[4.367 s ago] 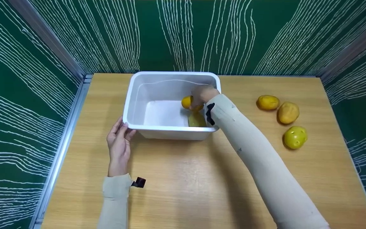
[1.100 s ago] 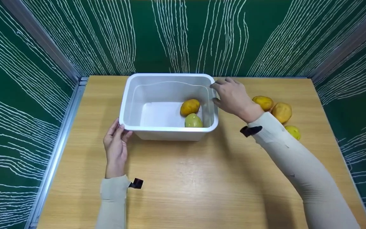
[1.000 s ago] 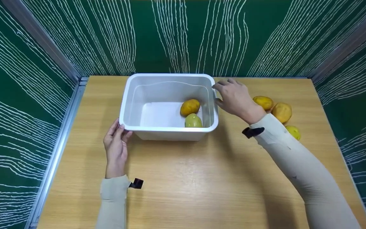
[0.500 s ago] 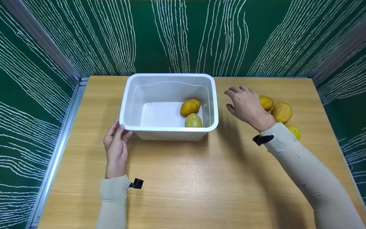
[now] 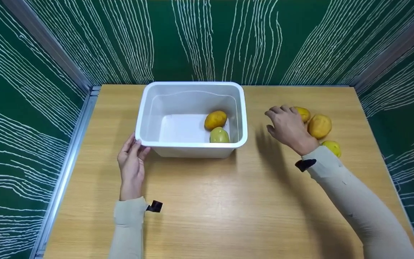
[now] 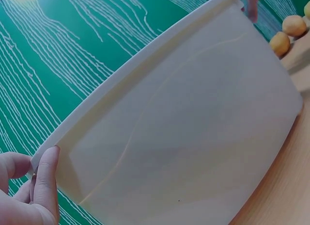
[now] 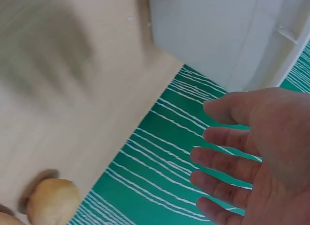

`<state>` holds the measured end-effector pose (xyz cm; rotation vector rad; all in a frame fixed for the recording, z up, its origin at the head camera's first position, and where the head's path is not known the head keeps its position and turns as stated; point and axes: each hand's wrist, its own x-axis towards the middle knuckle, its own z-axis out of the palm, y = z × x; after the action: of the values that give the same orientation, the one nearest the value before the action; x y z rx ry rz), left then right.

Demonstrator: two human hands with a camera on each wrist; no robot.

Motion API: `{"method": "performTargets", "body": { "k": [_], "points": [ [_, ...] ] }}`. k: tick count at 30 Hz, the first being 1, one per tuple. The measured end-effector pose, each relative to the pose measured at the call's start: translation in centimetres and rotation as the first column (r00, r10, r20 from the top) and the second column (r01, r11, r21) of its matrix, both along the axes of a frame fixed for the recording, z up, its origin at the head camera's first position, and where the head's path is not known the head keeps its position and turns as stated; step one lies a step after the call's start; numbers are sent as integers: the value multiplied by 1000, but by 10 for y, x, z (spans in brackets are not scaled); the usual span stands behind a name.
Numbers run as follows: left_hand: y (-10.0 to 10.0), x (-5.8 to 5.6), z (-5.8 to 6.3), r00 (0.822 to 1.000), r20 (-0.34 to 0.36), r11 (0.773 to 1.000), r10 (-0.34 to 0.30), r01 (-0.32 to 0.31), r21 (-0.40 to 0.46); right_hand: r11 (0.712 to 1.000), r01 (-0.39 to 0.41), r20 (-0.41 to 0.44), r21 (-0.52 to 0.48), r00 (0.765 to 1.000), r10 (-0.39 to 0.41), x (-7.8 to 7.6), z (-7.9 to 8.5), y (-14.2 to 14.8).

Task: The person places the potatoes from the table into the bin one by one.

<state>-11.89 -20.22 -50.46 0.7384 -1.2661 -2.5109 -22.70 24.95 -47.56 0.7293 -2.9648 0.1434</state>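
My left hand (image 5: 132,167) pinches the front-left corner of a white plastic tub (image 5: 192,145), with thumb and fingers on either side of its rim in the left wrist view. Inside the tub, toward its right end, lie an orange-yellow mango (image 5: 215,120) and a pale green fruit (image 5: 219,135). My right hand (image 5: 289,127) hovers palm down over the table, between the tub and the loose fruit, holding nothing. Its fingers (image 7: 223,159) are spread and slightly bent in the right wrist view. Partly behind that hand sits a yellow mango (image 5: 303,113).
A larger dull-yellow mango (image 5: 319,126) and a yellow-green fruit (image 5: 332,147), partly covered by the right sleeve, lie on the right of the wooden table (image 5: 207,201). Green walls (image 5: 189,39) with white wavy lines enclose the back and both sides.
My right hand has let go of the orange-yellow mango inside the tub, come out, and moved right toward the loose fruit. My left hand has stayed at the tub's corner.
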Motion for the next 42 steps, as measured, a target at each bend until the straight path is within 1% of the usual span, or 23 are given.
{"method": "performTargets", "body": {
  "k": [7, 9, 18, 21, 26, 29, 37, 42],
  "points": [
    [0, 1, -1, 999, -34, 1000, -18, 18, -10, 1000, 4, -38, 21, 999, -3, 5, -17, 18],
    [0, 1, -1, 999, -34, 1000, -15, 15, -9, 1000, 10, -35, 23, 999, -9, 6, -20, 23],
    [-1, -1, -1, 1000, -15, 1000, 4, -3, 12, 998, 52, 53, 37, 997, -54, 12, -24, 37],
    [-1, -1, 0, 1000, -11, 1000, 9, -8, 17, 998, 60, 52, 27, 997, -62, 15, -26, 41],
    [-1, -1, 0, 1000, -6, 1000, 1, -1, 15, 997, 74, 22, 7, 997, -74, 20, -31, 50],
    [-1, -1, 0, 1000, -7, 1000, -2, 2, 14, 996, 85, 26, 4, 996, -85, 24, -34, 56],
    [-1, -1, -3, 999, -42, 1000, -3, 3, -4, 992, 127, 24, 4, 992, -127, 33, -37, 73],
    [-2, -1, -4, 999, -39, 1000, -4, 4, -4, 986, 165, 24, -18, 986, -165, 42, -38, 84]
  ]
}}
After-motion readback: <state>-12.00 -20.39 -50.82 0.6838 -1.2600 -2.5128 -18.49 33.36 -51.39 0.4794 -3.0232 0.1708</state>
